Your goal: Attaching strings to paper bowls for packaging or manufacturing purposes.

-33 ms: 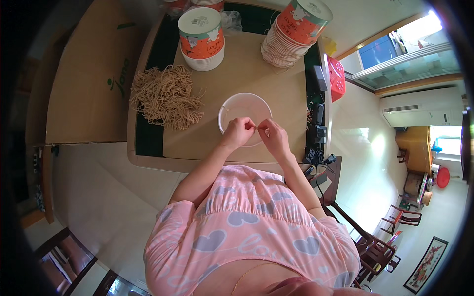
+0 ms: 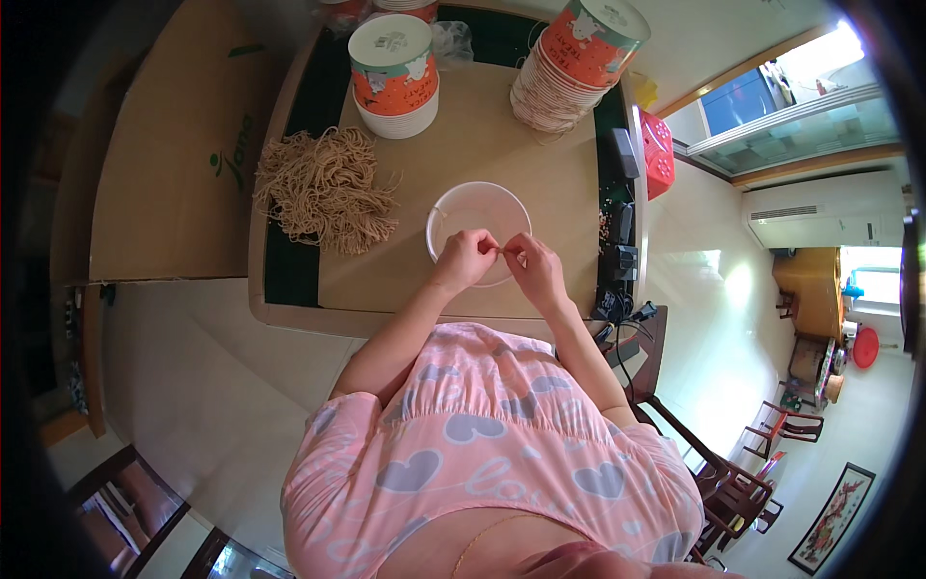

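Observation:
A white paper bucket (image 2: 479, 207) stands on the brown board, its open top facing me. A short bit of tan cord shows at its left rim. Over the near rim, my left hand (image 2: 467, 258) is closed in a pinch. Close beside it, fingertips nearly meeting, my right hand (image 2: 536, 268) pinches too. Between the fingertips runs a thin tan cord (image 2: 501, 251), mostly covered by the fingers. To the left lies a loose heap of tan cords (image 2: 328, 190).
A stack of orange printed paper buckets (image 2: 394, 82) stands at the far left. Another stack (image 2: 579, 68), with cords hanging about it, is at the far right. Black chargers and cables (image 2: 619, 261) line the right edge. A large cardboard box (image 2: 183, 164) is at the left.

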The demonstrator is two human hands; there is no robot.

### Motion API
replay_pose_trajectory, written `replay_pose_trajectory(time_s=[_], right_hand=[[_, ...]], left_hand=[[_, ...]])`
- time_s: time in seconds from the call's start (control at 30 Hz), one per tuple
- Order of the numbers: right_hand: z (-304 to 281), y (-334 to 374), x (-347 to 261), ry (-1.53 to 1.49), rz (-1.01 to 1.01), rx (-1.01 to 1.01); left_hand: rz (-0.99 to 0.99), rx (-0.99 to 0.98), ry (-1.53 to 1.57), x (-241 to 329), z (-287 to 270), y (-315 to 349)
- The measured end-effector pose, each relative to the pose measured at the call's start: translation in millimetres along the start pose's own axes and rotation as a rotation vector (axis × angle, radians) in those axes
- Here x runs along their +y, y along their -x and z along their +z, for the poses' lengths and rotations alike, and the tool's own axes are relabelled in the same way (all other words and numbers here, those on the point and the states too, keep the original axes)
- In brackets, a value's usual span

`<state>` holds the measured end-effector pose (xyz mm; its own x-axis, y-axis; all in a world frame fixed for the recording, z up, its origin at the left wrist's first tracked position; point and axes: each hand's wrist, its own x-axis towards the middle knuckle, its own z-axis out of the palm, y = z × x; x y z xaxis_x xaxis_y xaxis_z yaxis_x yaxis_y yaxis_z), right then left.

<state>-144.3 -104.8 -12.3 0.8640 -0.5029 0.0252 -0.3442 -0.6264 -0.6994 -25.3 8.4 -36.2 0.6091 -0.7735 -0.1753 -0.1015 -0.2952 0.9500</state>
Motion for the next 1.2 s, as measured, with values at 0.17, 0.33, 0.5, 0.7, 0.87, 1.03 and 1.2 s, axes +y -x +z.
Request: replay_pose_trajectory(time_s=[0.17,0.33,0.5,0.7,0.87,1.03,1.2], right_hand=[[-2,0,-5,0.005,-0.006,-0.019],[-2,1,-7,0.022,-0.025,-0.02],[-2,2,-4,0.057,-0.064,-0.028],[-1,3,-4,0.012,-0.034,-0.005],[-1,5,-4,0.038,-0.038,-0.015],[-1,5,-3,0.055,-0.079,0.02],[-2,5,-6,0.097,-0.075,-0.002]], left_hand=[[0.016,0.006,-0.033,-5,-1,0],[0.008,0.0,-0.049,-5,-2,0],[0.009,0.003,-0.027,-5,-3,1],[-0.01,-0.006,-0.024,-7,-4,0],[0.028,0.009,-0.029,-9,-4,1],[0.038,-0.008,-0.075,-10,-4,0],[0.036,0.0,-0.03,-5,-3,2]])
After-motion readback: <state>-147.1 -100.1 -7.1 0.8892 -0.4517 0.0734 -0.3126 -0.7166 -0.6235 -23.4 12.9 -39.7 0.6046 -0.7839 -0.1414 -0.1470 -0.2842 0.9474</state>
